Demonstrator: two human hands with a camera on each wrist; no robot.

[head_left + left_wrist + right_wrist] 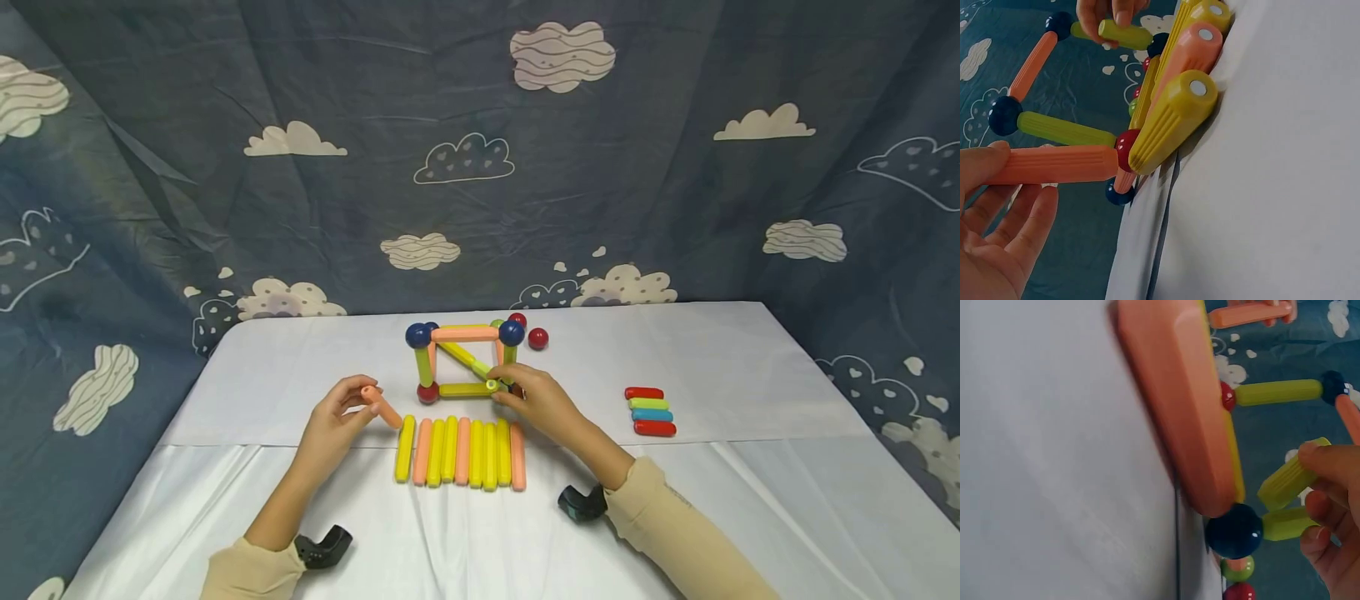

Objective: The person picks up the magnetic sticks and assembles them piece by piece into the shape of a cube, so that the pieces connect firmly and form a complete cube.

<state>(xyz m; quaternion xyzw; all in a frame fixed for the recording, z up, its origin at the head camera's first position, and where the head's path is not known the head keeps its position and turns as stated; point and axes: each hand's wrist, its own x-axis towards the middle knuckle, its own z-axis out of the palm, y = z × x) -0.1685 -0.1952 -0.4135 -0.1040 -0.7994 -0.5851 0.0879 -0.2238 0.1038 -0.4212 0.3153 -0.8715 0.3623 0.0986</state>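
Between thumb and fingers, my left hand (341, 421) pinches a salmon magnetic stick (382, 408), tilted beside the left end of a row of yellow and salmon sticks (436, 454). My right hand (543, 406) pinches a yellow-green stick (1291, 478) by the front right corner of a box-like frame of sticks and balls. Dark blue balls (418, 336) top the frame's front corners, joined by a salmon stick (465, 334). A red ball (427, 392) forms the lower left corner; a dark blue ball (1235, 531) at the lower right is partly hidden by the right hand in the head view.
Loose red balls (537, 338) lie behind the frame, on its right. Several short red, green and blue sticks (651, 414) are stacked side by side on the right of the white-covered table (720, 358). A dark cloud-patterned cloth (360, 208) hangs behind.
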